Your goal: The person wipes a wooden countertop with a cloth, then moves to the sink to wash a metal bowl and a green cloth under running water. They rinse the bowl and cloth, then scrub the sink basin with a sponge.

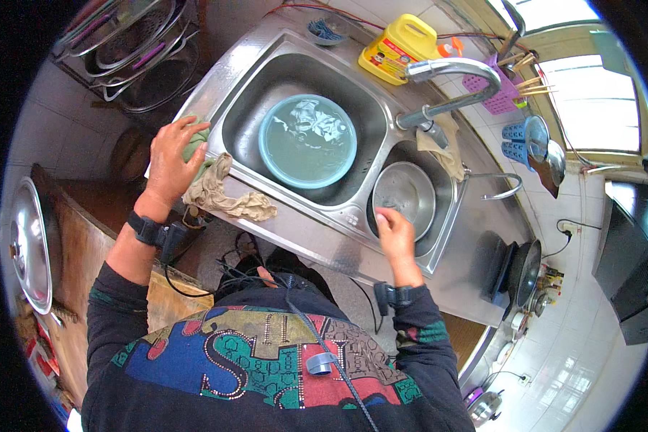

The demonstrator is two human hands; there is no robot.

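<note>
My left hand point(177, 157) rests with fingers spread on a green cloth point(196, 144) at the left corner of the steel sink's edge. A crumpled beige cloth point(232, 197) lies beside it along the front rim. Over the front of the small basin is my right hand point(395, 233), fingers curled, near the rim of a steel bowl point(410, 189); whether it holds anything cannot be told. In the large basin point(243, 116) stands a light blue round tub point(308, 156) of cloudy water with light reflections on it.
A chrome faucet point(448, 105) arches behind the basins, near a yellow detergent jug point(397, 48). A tan cloth point(445, 146) hangs over the small basin's back edge. A smaller curved tap point(505, 186) stands right of it. A dark pan point(526, 272) stands at right; a pan rack point(135, 59) is at upper left.
</note>
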